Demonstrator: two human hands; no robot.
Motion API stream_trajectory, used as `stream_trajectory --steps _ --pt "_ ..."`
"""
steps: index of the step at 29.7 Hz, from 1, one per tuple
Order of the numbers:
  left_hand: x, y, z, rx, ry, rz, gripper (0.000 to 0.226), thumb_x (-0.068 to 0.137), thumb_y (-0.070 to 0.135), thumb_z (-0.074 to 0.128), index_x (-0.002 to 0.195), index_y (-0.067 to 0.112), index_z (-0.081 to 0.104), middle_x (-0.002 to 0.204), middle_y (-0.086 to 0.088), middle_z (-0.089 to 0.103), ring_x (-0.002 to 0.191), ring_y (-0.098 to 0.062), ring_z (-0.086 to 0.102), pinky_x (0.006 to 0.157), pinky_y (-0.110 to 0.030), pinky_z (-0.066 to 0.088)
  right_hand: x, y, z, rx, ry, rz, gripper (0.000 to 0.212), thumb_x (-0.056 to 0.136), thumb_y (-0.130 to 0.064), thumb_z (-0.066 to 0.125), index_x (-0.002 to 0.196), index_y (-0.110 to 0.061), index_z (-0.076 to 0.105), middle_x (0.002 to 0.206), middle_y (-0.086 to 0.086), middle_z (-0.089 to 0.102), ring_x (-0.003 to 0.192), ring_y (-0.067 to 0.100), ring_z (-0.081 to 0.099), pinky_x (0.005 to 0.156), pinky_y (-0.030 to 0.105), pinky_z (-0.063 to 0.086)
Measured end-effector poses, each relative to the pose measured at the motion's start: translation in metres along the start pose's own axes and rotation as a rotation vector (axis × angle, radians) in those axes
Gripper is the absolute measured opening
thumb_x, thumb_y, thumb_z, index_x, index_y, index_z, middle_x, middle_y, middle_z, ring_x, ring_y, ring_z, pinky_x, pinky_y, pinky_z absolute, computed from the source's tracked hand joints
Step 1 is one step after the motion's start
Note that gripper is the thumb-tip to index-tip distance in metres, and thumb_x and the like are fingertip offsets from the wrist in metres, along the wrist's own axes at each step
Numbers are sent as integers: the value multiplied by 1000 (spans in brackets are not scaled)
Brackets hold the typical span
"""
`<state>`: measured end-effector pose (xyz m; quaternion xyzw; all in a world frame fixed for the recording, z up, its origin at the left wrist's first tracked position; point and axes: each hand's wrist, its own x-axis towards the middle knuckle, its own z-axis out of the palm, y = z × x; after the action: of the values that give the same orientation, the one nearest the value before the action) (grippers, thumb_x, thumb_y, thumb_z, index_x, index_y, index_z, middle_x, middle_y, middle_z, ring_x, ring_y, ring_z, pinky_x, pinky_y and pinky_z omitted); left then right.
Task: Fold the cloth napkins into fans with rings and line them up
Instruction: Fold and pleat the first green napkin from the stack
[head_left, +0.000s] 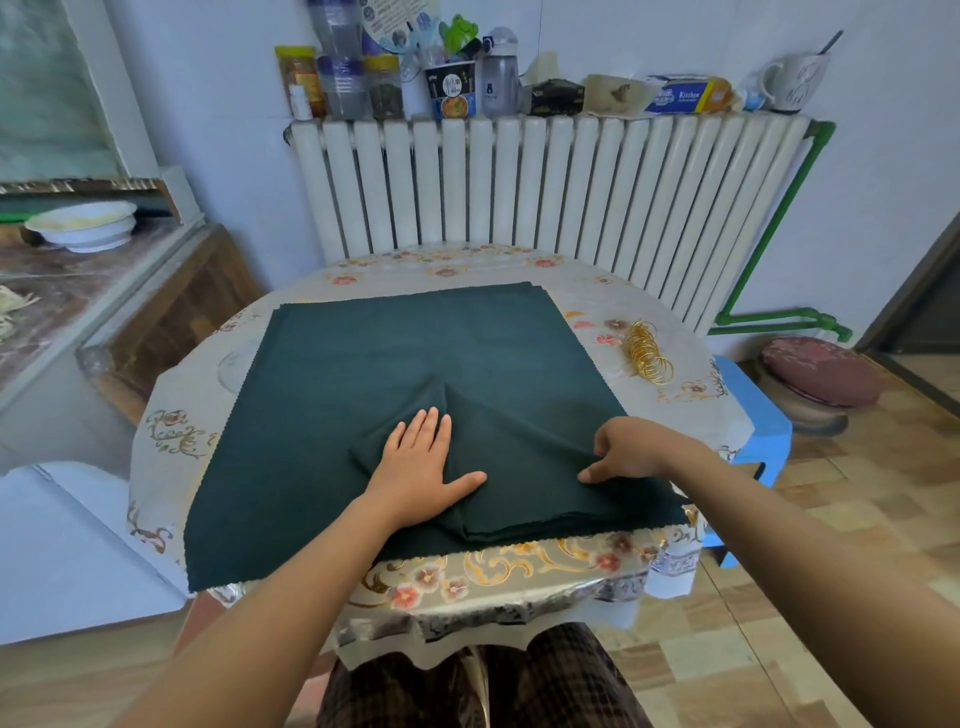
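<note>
Round table (291, 525) by the radiator (545, 182), green napkins (405, 343) stacked across it. Left hand (421, 462) lies flat on the top napkin, right hand (631, 452) pinches its raised fold; gold rings (647, 352) sit right.

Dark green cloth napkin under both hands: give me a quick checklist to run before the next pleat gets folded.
1. Left hand flat on the dark green cloth napkin, pinning it: ok.
2. Right hand pinching a fold of the cloth near its right edge: ok.
3. Napkin lying smooth: not ok, creases fan out from between the hands.
4. Top sheet free of those below: cannot tell; stacked edges show at the near right corner.
5. Pile of thin gold metal rings on the floral plastic-covered table, right of the cloth and clear of it: ok.
6. Cloth fully on the table: not ok, its near left corner overhangs the edge.
</note>
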<state>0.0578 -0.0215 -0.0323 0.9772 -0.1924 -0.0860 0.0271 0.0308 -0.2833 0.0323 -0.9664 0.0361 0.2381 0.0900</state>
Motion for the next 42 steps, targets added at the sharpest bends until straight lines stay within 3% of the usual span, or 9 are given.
stream_trajectory --steps 6,11,14,18,21,26,32,39,42 --pt "1 1 0 -3 -10 -5 99 83 79 18 153 14 -9 160 -5 -14 147 -17 -15 120 -37 -8 -7 11 -10 129 -8 -79 40 81 -35 71 111 -13 57 105 4 59 96 22 57 79 33 50" --pt "2 0 2 -21 13 14 140 39 93 -24 153 14 -8 160 -5 -13 147 -18 -14 119 -38 -7 -12 22 -28 565 -51 -226 12 82 -22 71 94 -21 71 93 1 70 84 15 66 74 23 52" --pt "3 0 3 -30 22 11 136 43 93 -22 153 14 -8 160 -5 -12 147 -18 -14 119 -37 -8 -10 18 -38 774 -197 -219 16 89 -18 62 97 -10 73 96 6 73 87 18 69 78 25 55" --pt "2 2 5 -27 28 7 109 71 86 3 153 15 -8 160 -5 -13 146 -17 -15 120 -37 -8 4 7 -42 1031 -372 -209 22 95 2 35 101 6 56 89 16 71 83 25 70 72 31 57" --pt "2 0 4 -39 34 5 114 63 86 -8 153 15 -7 160 -4 -14 146 -16 -16 118 -35 -10 18 -8 -41 1022 -279 -245 9 92 1 49 89 -6 53 86 10 71 78 20 66 68 25 53" --pt "0 0 3 -186 72 -11 63 102 47 20 153 16 -1 161 -1 -8 146 -11 -13 118 -30 -10 38 -35 -27 730 42 -250 31 84 -34 69 58 -25 53 53 -17 50 56 0 45 59 18 32" --pt "0 -2 2 -390 115 -25 57 103 42 15 153 16 5 161 5 1 146 -4 -6 117 -24 -9 71 -67 0 768 213 -219 22 87 -32 66 74 -15 62 74 -4 63 68 9 58 62 20 43" --pt "-2 -1 2 -269 117 -18 73 97 58 20 153 19 -5 161 4 -4 146 -6 -9 119 -29 -7 99 -85 30 563 462 -157 26 84 -43 64 104 -27 64 99 -7 66 97 13 60 82 29 48" --pt "-2 -1 2 -225 118 2 71 97 59 24 152 30 -10 161 2 -4 146 -8 -11 119 -32 -7 98 -89 34 446 583 -180 32 86 -42 62 115 -28 61 94 -7 62 96 14 58 81 28 44"
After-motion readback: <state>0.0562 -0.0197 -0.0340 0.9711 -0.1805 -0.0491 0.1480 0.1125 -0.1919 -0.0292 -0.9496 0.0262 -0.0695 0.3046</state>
